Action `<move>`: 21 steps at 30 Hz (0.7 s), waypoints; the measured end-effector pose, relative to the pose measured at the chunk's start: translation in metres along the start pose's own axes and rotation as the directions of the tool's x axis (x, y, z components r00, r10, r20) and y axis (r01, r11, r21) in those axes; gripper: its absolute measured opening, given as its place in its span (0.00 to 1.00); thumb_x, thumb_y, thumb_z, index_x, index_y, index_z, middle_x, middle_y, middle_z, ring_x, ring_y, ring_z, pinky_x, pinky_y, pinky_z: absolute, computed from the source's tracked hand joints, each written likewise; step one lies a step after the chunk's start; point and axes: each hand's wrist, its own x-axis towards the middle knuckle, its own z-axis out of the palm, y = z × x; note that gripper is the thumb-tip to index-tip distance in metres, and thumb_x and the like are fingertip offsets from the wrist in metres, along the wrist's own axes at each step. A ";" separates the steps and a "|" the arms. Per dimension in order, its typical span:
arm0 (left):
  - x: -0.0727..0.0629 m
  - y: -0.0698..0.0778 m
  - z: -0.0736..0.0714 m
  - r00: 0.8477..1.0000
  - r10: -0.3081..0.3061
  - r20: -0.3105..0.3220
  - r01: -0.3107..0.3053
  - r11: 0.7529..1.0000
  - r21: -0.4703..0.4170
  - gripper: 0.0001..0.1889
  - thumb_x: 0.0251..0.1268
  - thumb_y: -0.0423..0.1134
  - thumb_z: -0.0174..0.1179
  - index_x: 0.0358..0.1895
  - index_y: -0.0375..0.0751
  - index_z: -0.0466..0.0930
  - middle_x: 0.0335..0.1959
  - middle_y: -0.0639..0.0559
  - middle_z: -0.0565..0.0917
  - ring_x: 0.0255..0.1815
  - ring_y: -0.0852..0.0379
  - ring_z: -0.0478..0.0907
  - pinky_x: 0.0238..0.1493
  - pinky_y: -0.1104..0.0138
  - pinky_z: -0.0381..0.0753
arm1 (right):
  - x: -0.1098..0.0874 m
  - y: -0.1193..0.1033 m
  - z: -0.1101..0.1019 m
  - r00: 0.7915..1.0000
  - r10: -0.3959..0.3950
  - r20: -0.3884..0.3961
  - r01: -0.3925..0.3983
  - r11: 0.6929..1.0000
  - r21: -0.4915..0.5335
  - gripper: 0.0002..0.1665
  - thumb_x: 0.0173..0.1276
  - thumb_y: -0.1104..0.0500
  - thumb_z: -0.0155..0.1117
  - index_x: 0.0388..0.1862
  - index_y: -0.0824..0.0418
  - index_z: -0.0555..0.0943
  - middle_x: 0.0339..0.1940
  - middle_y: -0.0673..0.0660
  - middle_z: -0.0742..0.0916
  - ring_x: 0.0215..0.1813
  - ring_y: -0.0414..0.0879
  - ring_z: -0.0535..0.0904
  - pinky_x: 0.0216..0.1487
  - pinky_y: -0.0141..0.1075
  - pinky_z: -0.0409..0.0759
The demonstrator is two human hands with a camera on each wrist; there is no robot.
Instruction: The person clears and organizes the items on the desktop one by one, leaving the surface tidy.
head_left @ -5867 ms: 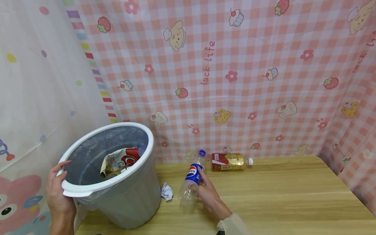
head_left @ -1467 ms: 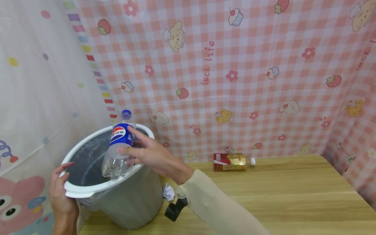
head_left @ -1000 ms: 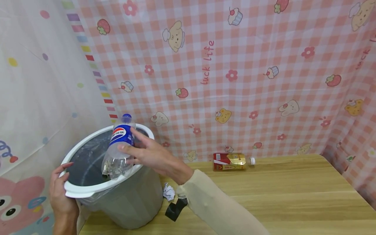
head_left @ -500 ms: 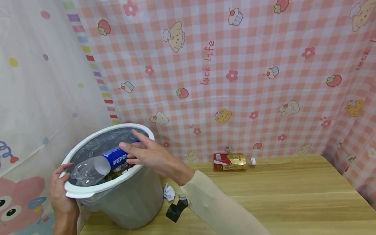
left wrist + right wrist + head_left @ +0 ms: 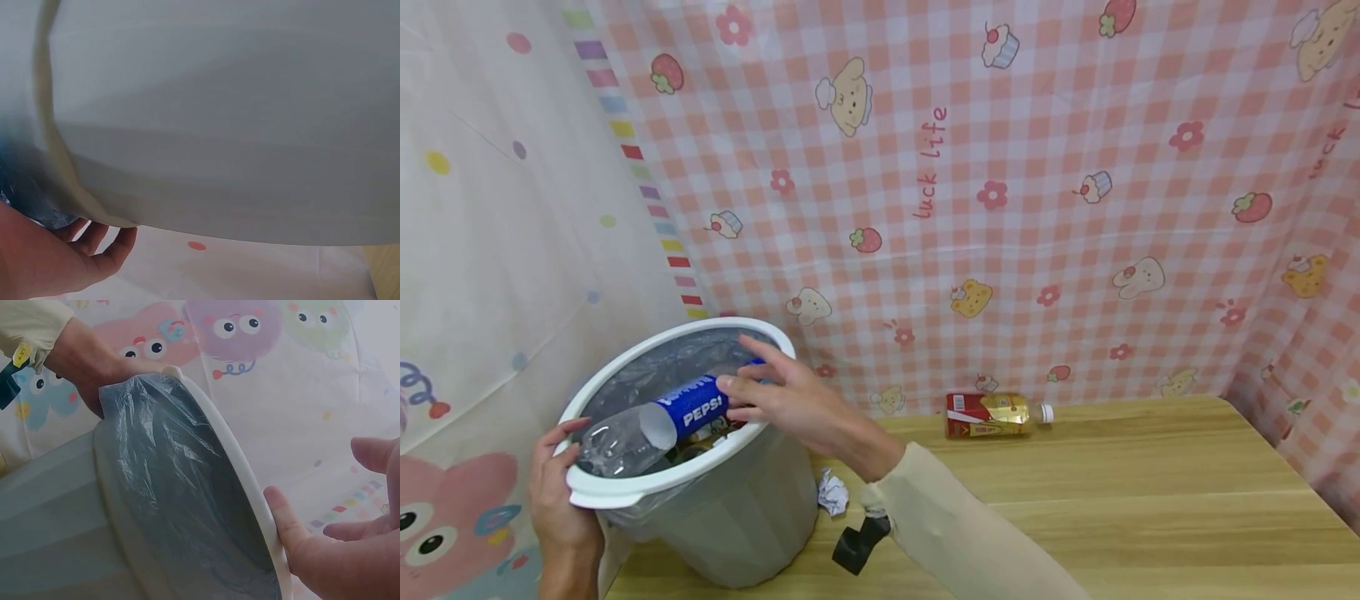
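At the left of the head view stands a grey trash bin (image 5: 741, 508) with a white rim and a clear liner. My left hand (image 5: 563, 500) grips its rim, fingers over the edge; the left wrist view shows this hand (image 5: 59, 259) against the bin's side. Inside the bin mouth lies a clear Pepsi bottle (image 5: 632, 437) on its side, blue label up, its cap end partly hidden by my right hand (image 5: 793, 400). That hand hovers over the right rim with fingers spread. In the right wrist view the same hand (image 5: 350, 550) shows nothing between thumb and fingers.
A crumpled white paper ball (image 5: 833, 492) sits beside the bin's base. Farther right, a red and gold bottle (image 5: 988, 414) with a white cap lies on the wooden table (image 5: 1112, 500), near the checked curtain (image 5: 1037, 250). Other rubbish partly shows under the Pepsi bottle.
My right hand lifted the Pepsi bottle off the table, carried it left over the bin and let it go; it toppled from upright onto its side inside. My left hand stayed on the rim.
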 end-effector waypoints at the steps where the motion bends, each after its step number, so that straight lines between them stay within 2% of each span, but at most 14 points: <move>1: 0.000 0.000 0.000 1.000 0.001 0.001 -0.001 1.000 -0.003 0.18 0.72 0.31 0.38 0.46 0.39 0.82 0.50 0.48 0.78 0.49 0.58 0.72 0.46 0.77 0.70 | -0.001 0.001 -0.001 1.000 -0.013 0.001 0.013 1.000 -0.001 0.39 0.75 0.50 0.59 0.79 0.44 0.56 0.72 0.55 0.70 0.59 0.51 0.82 0.62 0.39 0.77; 6: 0.000 0.000 0.000 1.000 -0.004 0.002 0.004 1.000 -0.019 0.18 0.72 0.31 0.38 0.46 0.39 0.81 0.50 0.48 0.79 0.48 0.57 0.73 0.45 0.77 0.71 | -0.009 0.004 -0.007 0.995 -0.096 0.013 0.095 0.995 0.017 0.34 0.76 0.54 0.58 0.77 0.46 0.60 0.66 0.55 0.73 0.55 0.46 0.82 0.56 0.39 0.80; 9: 0.000 0.000 0.000 1.000 -0.007 -0.004 0.007 1.000 -0.017 0.18 0.72 0.31 0.38 0.46 0.39 0.82 0.50 0.48 0.78 0.47 0.58 0.72 0.44 0.77 0.71 | -0.014 0.007 -0.012 0.990 -0.140 0.007 0.139 0.990 0.023 0.31 0.77 0.56 0.56 0.76 0.50 0.63 0.63 0.56 0.75 0.54 0.48 0.81 0.55 0.43 0.81; 14: 0.000 0.001 0.000 1.000 -0.010 -0.005 0.010 0.999 -0.035 0.18 0.72 0.31 0.39 0.46 0.38 0.82 0.51 0.47 0.78 0.47 0.58 0.73 0.44 0.77 0.71 | -0.021 0.014 -0.023 0.984 -0.176 -0.017 0.175 0.984 -0.019 0.25 0.77 0.55 0.55 0.71 0.52 0.68 0.61 0.57 0.78 0.51 0.50 0.82 0.53 0.46 0.82; 21: 0.000 0.001 0.000 1.000 -0.017 -0.011 0.017 0.999 -0.047 0.17 0.72 0.31 0.39 0.45 0.38 0.82 0.51 0.47 0.78 0.48 0.58 0.73 0.45 0.77 0.71 | -0.031 0.028 -0.036 0.980 -0.197 -0.029 0.195 0.979 -0.064 0.20 0.76 0.57 0.56 0.63 0.62 0.73 0.57 0.64 0.80 0.46 0.47 0.81 0.50 0.42 0.82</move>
